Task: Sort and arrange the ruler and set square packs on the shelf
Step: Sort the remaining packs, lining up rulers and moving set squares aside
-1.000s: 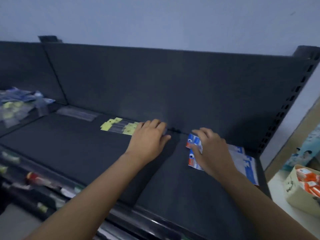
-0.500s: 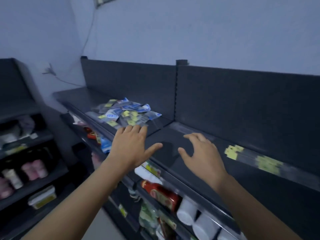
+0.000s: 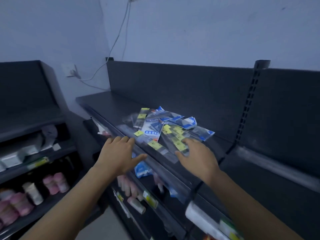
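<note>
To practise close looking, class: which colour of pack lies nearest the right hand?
The yellow-labelled clear pack, just by the right hand; the blue-printed packs lie farther back.

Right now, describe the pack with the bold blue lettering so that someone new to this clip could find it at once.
On the dark top shelf lies a loose pile of packs. At its front left, beyond the gap between the left hand and right hand, lies the white pack with blue lettering. Its neighbours are clear sleeves with yellow labels.
</note>
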### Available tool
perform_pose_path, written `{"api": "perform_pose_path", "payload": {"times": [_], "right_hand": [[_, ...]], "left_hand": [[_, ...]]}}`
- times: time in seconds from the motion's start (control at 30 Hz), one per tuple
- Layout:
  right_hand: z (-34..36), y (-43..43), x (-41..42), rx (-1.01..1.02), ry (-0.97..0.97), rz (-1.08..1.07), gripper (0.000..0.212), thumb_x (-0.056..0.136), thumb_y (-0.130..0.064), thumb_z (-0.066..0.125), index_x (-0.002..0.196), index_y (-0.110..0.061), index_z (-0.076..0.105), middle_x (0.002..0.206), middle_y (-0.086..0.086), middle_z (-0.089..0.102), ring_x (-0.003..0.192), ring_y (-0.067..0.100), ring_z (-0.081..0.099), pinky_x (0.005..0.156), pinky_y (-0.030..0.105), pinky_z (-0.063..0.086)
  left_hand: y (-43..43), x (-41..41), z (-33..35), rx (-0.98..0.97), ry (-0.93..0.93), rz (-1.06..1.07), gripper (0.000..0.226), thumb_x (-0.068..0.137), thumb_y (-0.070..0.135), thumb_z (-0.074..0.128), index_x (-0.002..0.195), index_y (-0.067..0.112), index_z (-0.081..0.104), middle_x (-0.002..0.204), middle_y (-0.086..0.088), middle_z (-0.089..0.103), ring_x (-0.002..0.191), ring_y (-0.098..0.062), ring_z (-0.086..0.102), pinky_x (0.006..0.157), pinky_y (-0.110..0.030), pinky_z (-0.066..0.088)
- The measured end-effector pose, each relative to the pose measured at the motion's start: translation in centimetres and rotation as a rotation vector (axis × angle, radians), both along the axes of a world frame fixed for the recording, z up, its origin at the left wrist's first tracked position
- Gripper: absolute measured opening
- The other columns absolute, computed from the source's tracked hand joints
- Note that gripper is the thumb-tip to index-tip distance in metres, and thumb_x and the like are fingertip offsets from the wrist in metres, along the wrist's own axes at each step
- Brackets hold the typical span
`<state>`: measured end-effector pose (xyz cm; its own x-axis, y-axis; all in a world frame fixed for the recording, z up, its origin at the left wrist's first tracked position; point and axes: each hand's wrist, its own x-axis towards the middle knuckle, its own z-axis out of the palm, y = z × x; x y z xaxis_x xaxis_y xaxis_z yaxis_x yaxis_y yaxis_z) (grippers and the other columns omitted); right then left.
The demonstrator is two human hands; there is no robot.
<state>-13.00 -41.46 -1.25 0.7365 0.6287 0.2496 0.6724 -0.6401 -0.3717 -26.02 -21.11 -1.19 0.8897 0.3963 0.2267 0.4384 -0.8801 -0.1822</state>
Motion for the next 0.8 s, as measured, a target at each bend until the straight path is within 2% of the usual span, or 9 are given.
{"api": "perform_pose_path", "payload": {"times": [0.23,0.33,0.47,0.57,0.67,0.73,0.8], "right_hand": [[-1.5,12.7,7.5,-0.05,0.102,-0.051,0.041,0.09,-0.047,0.05,0.119,-0.019,0.054,0.117,0.003,0.06,0.105,0.024,0.058,0.08,0.032,0.046],[-2.0,16.5,9.7,-0.022,0.152,-0.095,0.034,0.089,-0.043,0.053,0.108,-0.016,0.058,0.106,0.004,0.062,0.096,0.024,0.059,0.071,0.03,0.043],[-2.6,20.4,11.9,-0.038,0.227,-0.139,0.022,0.088,-0.037,0.057,0.097,-0.017,0.056,0.094,0.003,0.059,0.09,0.024,0.057,0.072,0.03,0.043],[-3.1,22.4,12.7,0.02,0.25,-0.278,0.024,0.081,-0.039,0.065,0.085,-0.019,0.052,0.081,-0.002,0.053,0.075,0.016,0.049,0.058,0.029,0.036],[-3.4,24.0,12.9,0.076,0.245,-0.458,0.041,0.074,-0.046,0.072,0.099,-0.016,0.06,0.094,0.0,0.063,0.077,0.016,0.053,0.059,0.027,0.032],[-3.4,24.2,13.1,0.083,0.272,-0.537,0.055,0.07,-0.048,0.076,0.11,-0.015,0.058,0.104,0.002,0.063,0.091,0.02,0.058,0.064,0.025,0.033],[-3.0,24.8,13.4,0.108,0.366,-0.635,0.065,0.066,-0.047,0.08,0.117,-0.014,0.056,0.11,0.003,0.063,0.098,0.021,0.059,0.068,0.026,0.038]], "left_hand": [[12.0,9.0,0.3,0.032,0.083,-0.046,0.068,0.084,0.076,0.033,0.125,0.024,0.05,0.134,0.003,0.054,0.121,-0.021,0.049,0.098,-0.037,0.034],[15.4,12.8,0.0,-0.051,0.086,-0.102,0.066,0.084,0.076,0.035,0.121,0.024,0.053,0.128,0.001,0.058,0.118,-0.021,0.051,0.096,-0.037,0.034],[18.4,18.2,-0.9,-0.222,0.117,-0.222,0.055,0.085,0.071,0.041,0.107,0.025,0.061,0.109,0.003,0.067,0.103,-0.02,0.06,0.085,-0.033,0.04],[20.0,22.0,-2.1,-0.359,0.162,-0.306,0.048,0.085,0.067,0.049,0.083,0.022,0.065,0.088,0.005,0.067,0.087,-0.018,0.061,0.07,-0.03,0.044],[21.4,25.0,-2.9,-0.533,0.156,-0.376,0.053,0.08,0.059,0.062,0.053,0.015,0.049,0.054,0.003,0.051,0.056,-0.015,0.05,0.051,-0.028,0.033],[21.5,26.0,-3.0,-0.643,0.15,-0.416,0.057,0.077,0.052,0.069,0.044,0.015,0.039,0.038,0.004,0.039,0.042,-0.012,0.04,0.045,-0.028,0.025],[22.2,26.7,-3.2,-0.67,0.159,-0.477,0.059,0.074,0.049,0.072,0.04,0.016,0.037,0.03,0.003,0.035,0.037,-0.014,0.036,0.043,-0.027,0.022]]}}
